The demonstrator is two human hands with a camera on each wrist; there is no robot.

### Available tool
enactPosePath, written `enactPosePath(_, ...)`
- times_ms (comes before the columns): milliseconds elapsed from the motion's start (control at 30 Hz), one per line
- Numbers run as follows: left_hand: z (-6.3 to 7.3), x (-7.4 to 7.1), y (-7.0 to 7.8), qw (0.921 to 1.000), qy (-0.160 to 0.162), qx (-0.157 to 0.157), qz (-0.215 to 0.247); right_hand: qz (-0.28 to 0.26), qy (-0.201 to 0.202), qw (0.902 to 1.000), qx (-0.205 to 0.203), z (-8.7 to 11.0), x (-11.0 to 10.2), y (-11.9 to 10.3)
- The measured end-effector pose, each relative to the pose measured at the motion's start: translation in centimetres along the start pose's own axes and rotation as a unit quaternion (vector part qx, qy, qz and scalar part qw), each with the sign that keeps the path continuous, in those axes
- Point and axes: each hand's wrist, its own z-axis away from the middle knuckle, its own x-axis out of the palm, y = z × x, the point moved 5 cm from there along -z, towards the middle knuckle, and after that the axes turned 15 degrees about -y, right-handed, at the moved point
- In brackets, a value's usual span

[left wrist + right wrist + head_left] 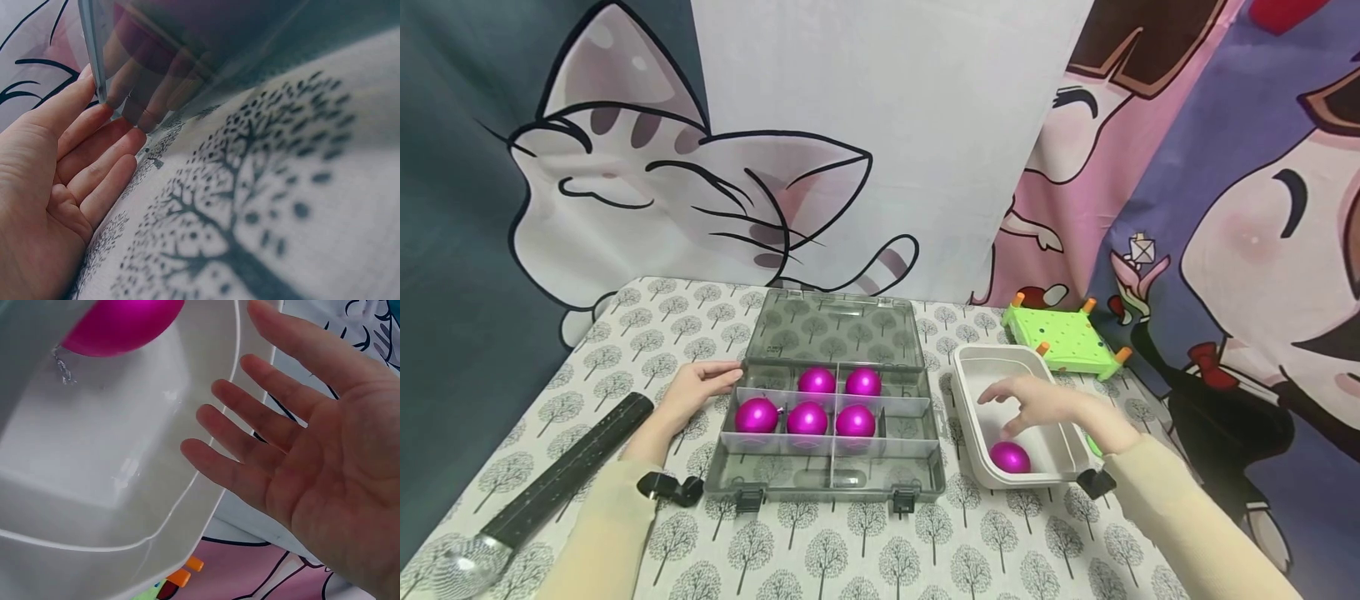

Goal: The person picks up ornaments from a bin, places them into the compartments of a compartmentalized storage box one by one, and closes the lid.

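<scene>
A smoky clear divided box [827, 479] lies with its lid folded back, holding several shiny magenta balls, one of them [807, 418] in the middle row. My left hand [696, 392] rests its fingertips on the box's upper left edge. In the left wrist view, the thumb and fingers [103, 150] lie at the box's clear side wall [169, 56], nearly straight. Over the white bin [977, 433] my right hand [1037, 402] hovers with spread fingers and nothing in its grasp. One magenta ball [1010, 457] lies at the bin's near end, below that hand; the right wrist view shows the ball [125, 325] apart from the fingers.
A bright green stand with orange legs [1063, 337] sits behind the bin. To the left of my left forearm lies a black stick with a clear faceted end [568, 467]. Tree-patterned cloth [820, 558] covers the table, and printed curtains [880, 100] hang behind it.
</scene>
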Motion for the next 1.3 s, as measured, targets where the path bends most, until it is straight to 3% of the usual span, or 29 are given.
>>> enactPosePath(367, 0.0, -0.1, -0.1, 1.0, 0.002, 0.004, -0.004, -0.004, -0.062, 0.998, -0.009, -0.3, 1.5, -0.3)
enactPosePath(833, -0.1, -0.1, -0.1, 0.9999, 0.005, 0.01, 0.008, -0.046, -0.125, 0.9907, 0.025, -0.5, 3.0, -0.2)
enactPosePath(1300, -0.1, -0.1, -0.2, 0.9998, 0.004, 0.016, 0.005, -0.035, -0.146, 0.9881, 0.035, -0.9, 3.7, 0.2)
